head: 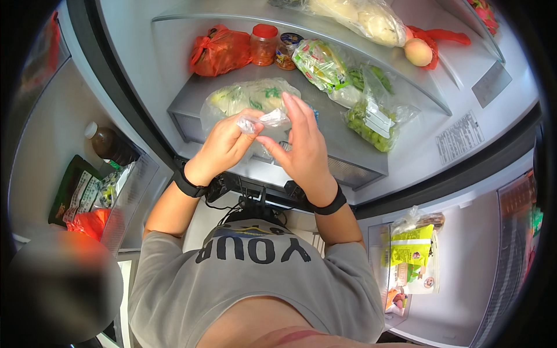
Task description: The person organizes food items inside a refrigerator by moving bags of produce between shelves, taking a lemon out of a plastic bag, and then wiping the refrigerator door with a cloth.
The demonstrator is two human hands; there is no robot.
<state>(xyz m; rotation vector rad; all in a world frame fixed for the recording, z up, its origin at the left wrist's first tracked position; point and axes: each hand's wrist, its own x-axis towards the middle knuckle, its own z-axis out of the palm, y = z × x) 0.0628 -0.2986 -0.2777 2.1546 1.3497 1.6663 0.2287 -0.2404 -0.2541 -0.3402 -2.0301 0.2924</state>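
Observation:
My left hand (228, 141) pinches the twisted neck of a clear plastic bag (252, 93) between thumb and fingers. Pale produce with some green shows through the bag, which sits at the front of the middle refrigerator shelf (322, 113). Beside it my right hand (304, 139) has its fingers stretched and its thumb apart, pointing toward the left hand. The gathered plastic (276, 118) lies close to the right fingers; whether they touch it is hard to see. Both wrists wear black bands.
Behind the bag stand a red plastic bag (222, 50), a red-lidded jar (263, 43) and a smaller jar (286, 51). Bagged green grapes (370, 124) lie to the right. A glass shelf (417, 80) overhangs. Open doors flank me, one holding a brown bottle (111, 141), the other packets (411, 252).

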